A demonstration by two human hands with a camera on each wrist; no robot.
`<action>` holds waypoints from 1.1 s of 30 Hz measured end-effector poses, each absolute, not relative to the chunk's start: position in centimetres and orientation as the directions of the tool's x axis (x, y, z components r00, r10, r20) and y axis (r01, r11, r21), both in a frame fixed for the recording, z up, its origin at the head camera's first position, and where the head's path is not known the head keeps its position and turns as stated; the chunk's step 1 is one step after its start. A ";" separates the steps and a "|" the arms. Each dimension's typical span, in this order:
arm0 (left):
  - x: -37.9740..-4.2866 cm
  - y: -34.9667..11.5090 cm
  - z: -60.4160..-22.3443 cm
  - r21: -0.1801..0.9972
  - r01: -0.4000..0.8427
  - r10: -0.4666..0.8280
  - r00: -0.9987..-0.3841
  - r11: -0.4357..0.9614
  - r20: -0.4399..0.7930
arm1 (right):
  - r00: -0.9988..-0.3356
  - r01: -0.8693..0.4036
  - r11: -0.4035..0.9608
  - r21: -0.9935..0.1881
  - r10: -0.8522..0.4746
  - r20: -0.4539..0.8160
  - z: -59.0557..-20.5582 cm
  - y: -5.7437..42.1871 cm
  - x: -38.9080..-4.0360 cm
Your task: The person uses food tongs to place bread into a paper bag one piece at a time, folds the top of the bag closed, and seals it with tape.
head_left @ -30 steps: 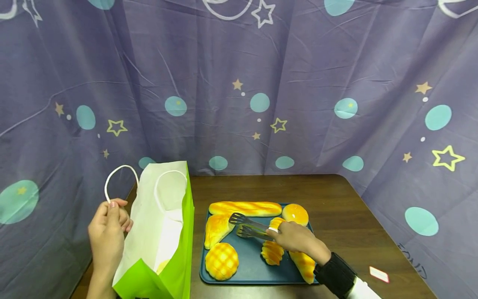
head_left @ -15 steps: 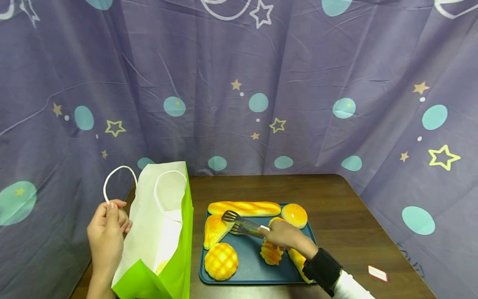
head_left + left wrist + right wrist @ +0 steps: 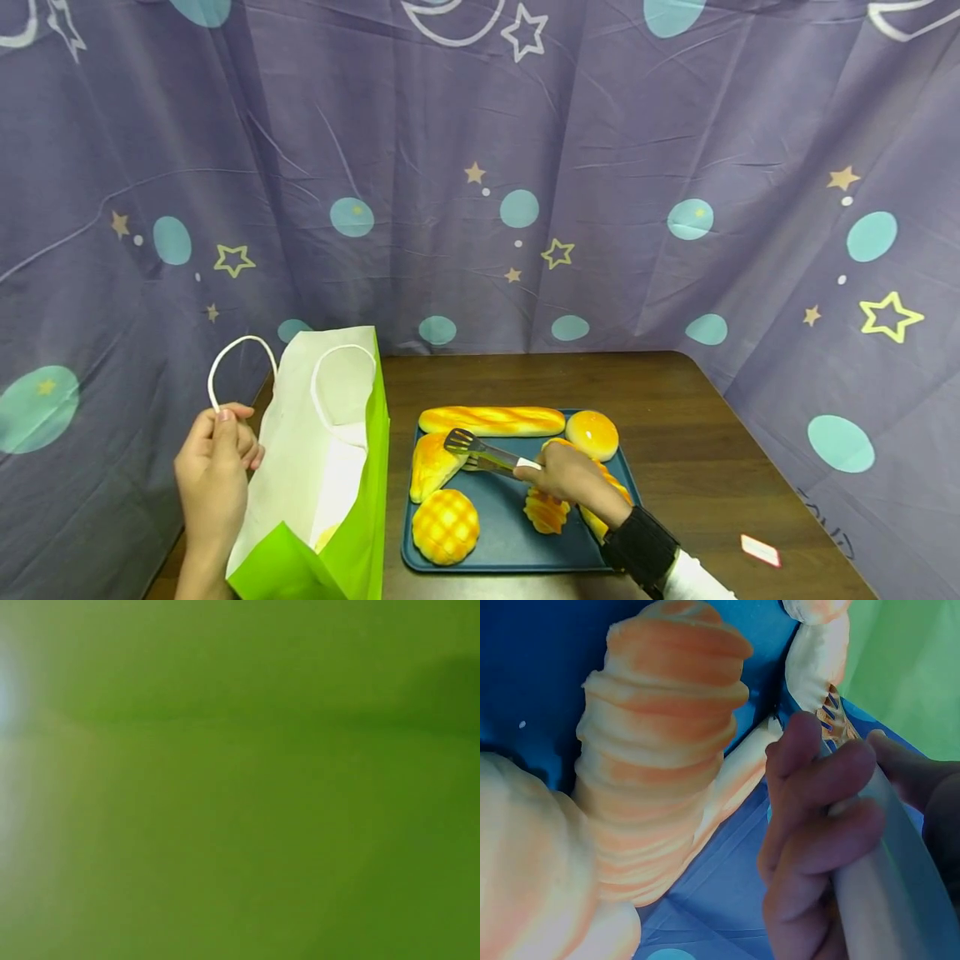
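Observation:
My left hand (image 3: 216, 467) pinches the white cord handle (image 3: 238, 342) of a green paper bag (image 3: 381, 483), which stands upright with its white inside showing. Green bag side (image 3: 225, 825) fills the left wrist view. My right hand (image 3: 566, 477) grips a pair of tongs (image 3: 495, 454) over the tray. The slotted tips lie across the right end of a triangular bread (image 3: 433, 468), one above and the lower one partly hidden at its edge. In the right wrist view, curled fingers wrap the tongs' pale handle (image 3: 885, 877).
A blue tray (image 3: 510, 557) also carries a long loaf (image 3: 491, 421), a round bun (image 3: 592, 433), a checked round bread (image 3: 446, 527), a small ridged bread (image 3: 546, 510) and others partly under my right hand. A white card (image 3: 761, 550) lies right on the wooden table (image 3: 712, 458).
My right hand and the tongs have moved left, bringing the tips to the triangular bread, and the tips have come closer together. My left hand keeps its hold on the handle.

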State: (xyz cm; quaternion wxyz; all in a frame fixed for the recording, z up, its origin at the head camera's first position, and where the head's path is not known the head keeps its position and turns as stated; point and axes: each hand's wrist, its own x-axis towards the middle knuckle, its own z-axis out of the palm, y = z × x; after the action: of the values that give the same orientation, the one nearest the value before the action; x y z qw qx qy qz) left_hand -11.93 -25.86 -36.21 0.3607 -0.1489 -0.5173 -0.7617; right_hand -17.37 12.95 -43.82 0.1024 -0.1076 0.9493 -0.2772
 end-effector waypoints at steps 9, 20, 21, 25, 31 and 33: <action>-11.8 -25.7 -36.2 0.695 0.691 -0.399 -0.705 -0.201 0.586 | -0.966 -0.163 0.819 -0.550 -0.245 -0.079 -43.6 13.3 -17.1; -11.7 -25.8 -36.2 0.706 0.680 -0.406 -0.712 -0.198 0.573 | -0.976 -0.100 0.828 -0.551 -0.188 -0.107 -42.4 14.0 -16.9; -11.7 -25.8 -36.2 0.706 0.680 -0.406 -0.712 -0.196 0.573 | -0.977 -0.097 0.830 -0.550 -0.184 -0.106 -42.2 14.0 -16.9; -11.8 -25.8 -36.2 0.700 0.687 -0.399 -0.708 -0.198 0.582 | -0.978 -0.099 0.817 -0.568 -0.186 -0.097 -41.6 14.3 -16.8; -11.8 -25.7 -36.2 0.717 0.677 -0.406 -0.709 -0.165 0.576 | -0.981 -0.099 0.814 -0.573 -0.177 -0.081 -40.4 14.8 -16.9; -11.8 -25.7 -36.2 0.722 0.673 -0.410 -0.710 -0.158 0.572 | -0.985 -0.094 0.822 -0.562 -0.160 -0.070 -39.8 15.0 -17.0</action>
State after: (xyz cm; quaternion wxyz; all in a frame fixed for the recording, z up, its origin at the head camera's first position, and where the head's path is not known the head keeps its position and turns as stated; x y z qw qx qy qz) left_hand -11.76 -25.71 -36.15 0.3606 -0.1219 -0.5394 -0.7511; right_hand -17.02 14.97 -39.82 0.0570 -0.0668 0.9526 -0.2911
